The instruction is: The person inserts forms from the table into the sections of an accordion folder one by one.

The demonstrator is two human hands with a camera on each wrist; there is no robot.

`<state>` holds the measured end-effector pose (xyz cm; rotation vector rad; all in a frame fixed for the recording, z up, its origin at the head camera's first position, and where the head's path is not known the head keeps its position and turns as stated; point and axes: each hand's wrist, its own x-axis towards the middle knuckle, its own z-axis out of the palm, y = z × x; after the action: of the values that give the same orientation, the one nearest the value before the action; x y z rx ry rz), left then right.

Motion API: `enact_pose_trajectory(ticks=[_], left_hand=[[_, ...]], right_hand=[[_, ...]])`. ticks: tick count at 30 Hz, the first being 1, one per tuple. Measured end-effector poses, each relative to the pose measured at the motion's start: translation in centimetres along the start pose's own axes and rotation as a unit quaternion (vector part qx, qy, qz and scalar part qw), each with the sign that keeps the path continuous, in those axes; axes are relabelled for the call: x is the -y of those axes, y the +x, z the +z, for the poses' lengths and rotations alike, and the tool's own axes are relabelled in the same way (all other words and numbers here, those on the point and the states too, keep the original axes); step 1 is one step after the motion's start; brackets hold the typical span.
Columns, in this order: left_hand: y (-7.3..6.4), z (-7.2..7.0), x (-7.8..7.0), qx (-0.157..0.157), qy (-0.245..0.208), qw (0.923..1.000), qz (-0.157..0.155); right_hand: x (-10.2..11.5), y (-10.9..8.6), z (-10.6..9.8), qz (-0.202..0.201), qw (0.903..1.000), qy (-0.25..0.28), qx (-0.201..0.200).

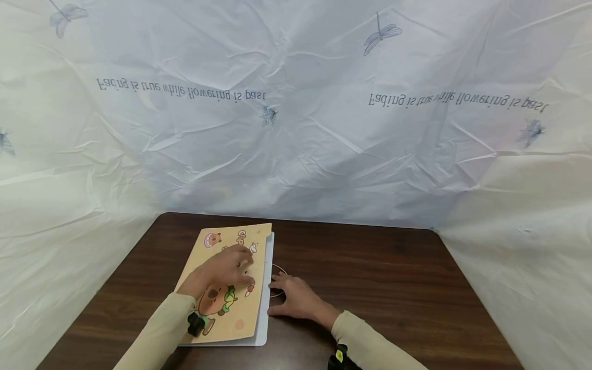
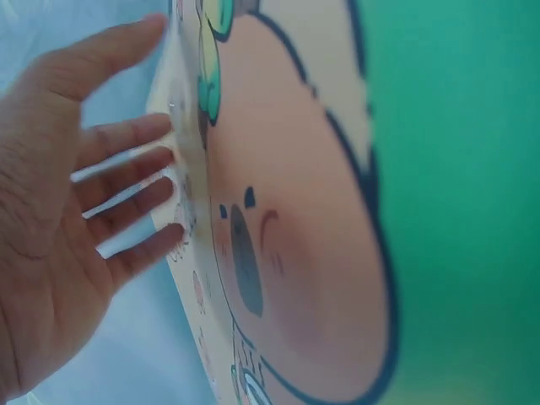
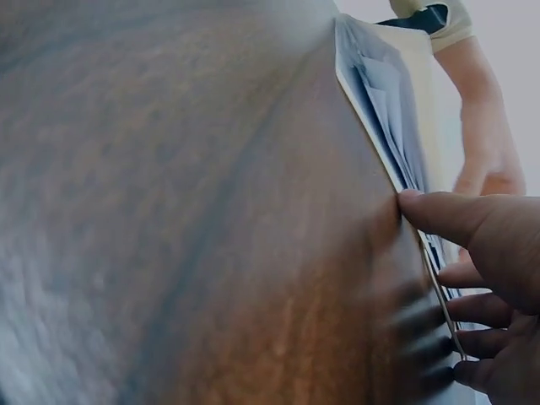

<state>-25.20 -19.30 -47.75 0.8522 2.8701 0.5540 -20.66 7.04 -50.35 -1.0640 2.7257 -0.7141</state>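
A cream folder (image 1: 222, 308) with cartoon capybaras on its cover lies on the left part of the table. Past the cover's right side shows the pale lower board (image 1: 262, 321). My left hand (image 1: 226, 267) is spread over the upper middle of the cover; in the left wrist view its fingertips (image 2: 156, 198) are right at the printed surface. Along the folder's right edge, my right hand (image 1: 296, 297) touches the border with thumb and fingertips, fingers extended. Pale inner layers (image 3: 384, 110) show between the covers in the right wrist view. A thin cord loop (image 1: 282, 268) sticks out beside the right fingers.
The dark brown wooden table (image 1: 384, 288) reaches out to the right of the folder. A white printed sheet (image 1: 314, 144) hangs behind the table and along both sides.
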Motion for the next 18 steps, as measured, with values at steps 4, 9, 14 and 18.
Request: enact_pose_trajectory(ticks=[4, 9, 14, 18], left_hand=[[-0.2, 0.3, 0.1, 0.02, -0.009, 0.9995, -0.024], [-0.2, 0.7, 0.3, 0.021, -0.002, 0.9993, -0.032], [-0.6, 1.0, 0.8, 0.006, -0.026, 0.9995, -0.016], [-1.5, 0.8, 0.7, -0.048, -0.042, 0.9979, -0.002]], right_hand=[[-0.2, -0.2, -0.3, -0.004, 0.9998, 0.019, -0.008], [-0.8, -0.7, -1.3, 0.0, 0.9978, 0.051, -0.042], [-1.7, -2.2, -3.6, 0.023, 0.991, 0.078, -0.106], [-2.8, -4.0, -6.0, 0.041, 0.9824, 0.071, -0.168]])
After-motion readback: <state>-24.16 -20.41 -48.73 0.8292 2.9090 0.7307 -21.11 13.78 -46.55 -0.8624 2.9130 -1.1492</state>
